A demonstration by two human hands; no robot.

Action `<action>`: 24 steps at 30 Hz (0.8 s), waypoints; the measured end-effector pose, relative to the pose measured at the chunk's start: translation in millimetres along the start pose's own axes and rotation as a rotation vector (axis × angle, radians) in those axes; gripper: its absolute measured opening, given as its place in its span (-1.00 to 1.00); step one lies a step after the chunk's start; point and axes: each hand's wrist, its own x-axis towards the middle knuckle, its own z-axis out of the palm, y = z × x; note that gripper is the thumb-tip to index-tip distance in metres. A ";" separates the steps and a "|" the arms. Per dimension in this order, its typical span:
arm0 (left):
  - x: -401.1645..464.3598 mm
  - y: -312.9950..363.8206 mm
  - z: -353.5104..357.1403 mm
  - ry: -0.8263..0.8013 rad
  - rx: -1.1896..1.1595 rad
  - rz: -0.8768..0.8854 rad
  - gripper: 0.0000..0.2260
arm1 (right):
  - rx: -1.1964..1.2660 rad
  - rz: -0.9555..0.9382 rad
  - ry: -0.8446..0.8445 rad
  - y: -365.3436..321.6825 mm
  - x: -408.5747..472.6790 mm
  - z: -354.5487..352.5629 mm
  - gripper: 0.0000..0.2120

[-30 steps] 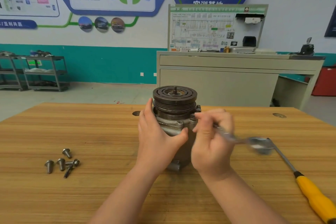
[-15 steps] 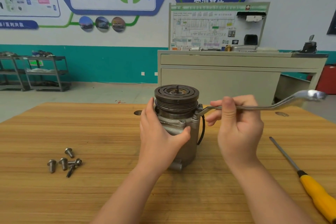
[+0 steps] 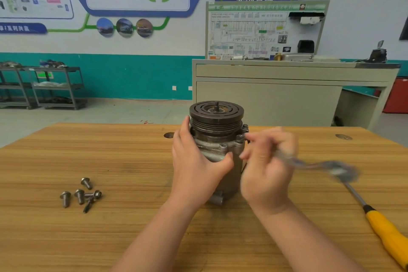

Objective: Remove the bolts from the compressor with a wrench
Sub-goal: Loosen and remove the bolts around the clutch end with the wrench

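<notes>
The grey compressor (image 3: pixel 217 139) stands upright at the middle of the wooden table (image 3: pixel 132 161), its dark grooved pulley on top. My left hand (image 3: pixel 198 161) grips its left side, thumb across the front. My right hand (image 3: pixel 268 168) holds a silver wrench (image 3: pixel 318 165) just right of the compressor. The wrench is motion-blurred, its free end pointing right and towards me. Its working end sits near a bolt (image 3: pixel 240 138) on the compressor's right flange. Several loose bolts (image 3: pixel 80 194) lie on the table at the left.
A yellow-handled screwdriver (image 3: pixel 384 229) lies on the table at the right, its shaft reaching under the wrench's end. Behind the table stand a beige bench (image 3: pixel 287 95) with a wiring panel and grey shelf carts (image 3: pixel 44 86) at the far left.
My right hand has swung the wrench from pointing away to the right, level with the pulley, down towards me. My left hand still grips the compressor.
</notes>
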 end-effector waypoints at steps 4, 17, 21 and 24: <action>0.8 0.3 0.7 0.009 0.004 0.004 -0.03 | 0.466 0.734 0.335 20.2 29.9 -12.0 -0.77; 0.4 0.6 -1.5 -0.014 0.012 0.013 -0.03 | 0.008 0.044 -0.093 6.2 23.1 -19.9 -0.85; 0.0 1.3 -2.1 -0.020 0.012 0.014 -0.03 | -0.097 -0.016 -0.152 9.1 14.1 -17.7 -0.61; 0.6 1.2 -3.0 -0.018 0.018 0.010 -0.03 | -0.105 -0.101 -0.177 6.9 9.8 -12.1 -0.72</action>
